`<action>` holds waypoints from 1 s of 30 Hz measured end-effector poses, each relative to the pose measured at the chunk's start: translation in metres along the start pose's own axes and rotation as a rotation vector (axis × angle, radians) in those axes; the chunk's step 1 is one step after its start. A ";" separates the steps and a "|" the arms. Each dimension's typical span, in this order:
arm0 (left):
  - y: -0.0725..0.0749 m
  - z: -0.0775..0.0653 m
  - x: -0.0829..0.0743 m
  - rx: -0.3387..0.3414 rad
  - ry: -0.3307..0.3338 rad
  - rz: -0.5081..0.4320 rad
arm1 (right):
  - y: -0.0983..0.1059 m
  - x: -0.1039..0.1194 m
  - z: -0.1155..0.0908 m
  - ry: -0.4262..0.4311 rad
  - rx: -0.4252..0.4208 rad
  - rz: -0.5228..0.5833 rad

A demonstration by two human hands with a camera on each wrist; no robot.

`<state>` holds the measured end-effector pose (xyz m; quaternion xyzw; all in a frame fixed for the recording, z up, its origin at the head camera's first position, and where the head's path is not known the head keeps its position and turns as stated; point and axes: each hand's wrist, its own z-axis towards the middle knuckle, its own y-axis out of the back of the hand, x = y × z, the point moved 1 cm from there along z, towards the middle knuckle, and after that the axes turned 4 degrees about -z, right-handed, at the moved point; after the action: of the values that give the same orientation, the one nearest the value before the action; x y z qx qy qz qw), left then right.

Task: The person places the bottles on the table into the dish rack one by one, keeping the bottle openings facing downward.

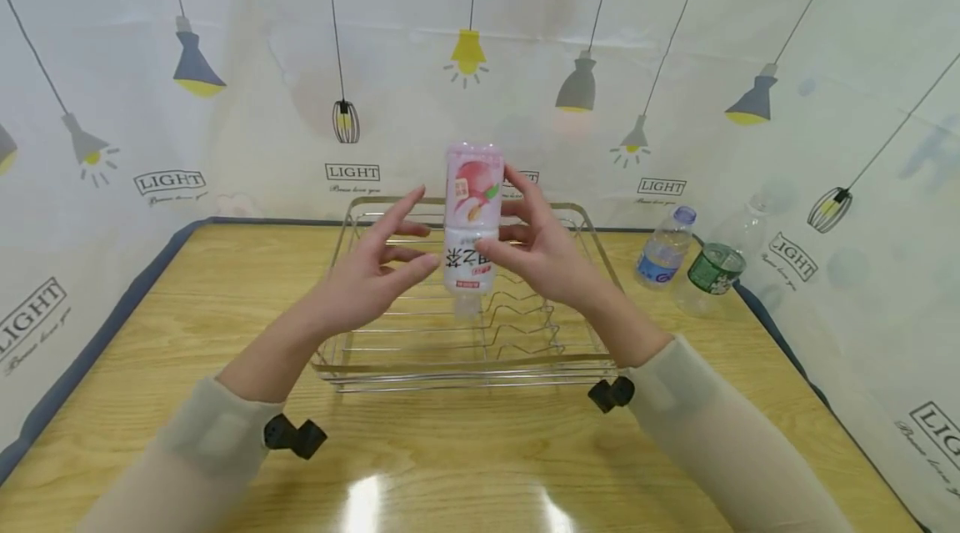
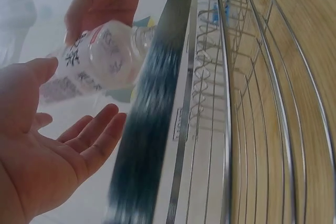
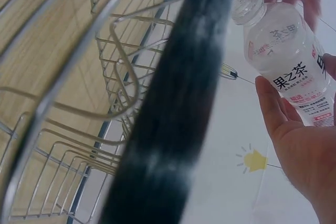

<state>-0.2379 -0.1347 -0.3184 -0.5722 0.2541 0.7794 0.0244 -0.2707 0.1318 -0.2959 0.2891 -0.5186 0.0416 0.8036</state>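
My right hand [image 1: 551,253] grips a plastic drink bottle [image 1: 474,208] with a pink and white peach label. The bottle is upside down above the wire dish rack [image 1: 405,362], and its open, uncapped neck [image 3: 248,4] points downward. Thumb and fingers of the right hand wrap the bottle's side in the right wrist view. On the other side, my left hand [image 1: 367,270] is spread with fingers parted, close to the bottle. In the left wrist view the left palm [image 2: 47,166] faces up beside the bottle, fingers loosely extended.
To the right of the rack stand two clear bottles on the wooden table [image 1: 480,450], one with a blue label [image 1: 658,266] and one with a green label [image 1: 716,268]. A curtain [image 1: 262,82] printed with lamps hangs behind the table and along its sides.
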 end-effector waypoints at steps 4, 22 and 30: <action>0.022 -0.021 0.004 -0.064 -0.002 0.077 | 0.005 0.004 0.004 -0.002 -0.022 0.000; 0.072 -0.107 0.062 -0.113 0.100 0.236 | 0.010 0.014 0.035 -0.009 -0.068 0.027; 0.060 -0.116 0.083 -0.041 0.122 0.100 | 0.006 0.010 0.052 -0.031 -0.111 0.065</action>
<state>-0.1844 -0.2566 -0.3965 -0.6056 0.2675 0.7483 -0.0416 -0.3105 0.1080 -0.2689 0.2276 -0.5416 0.0342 0.8085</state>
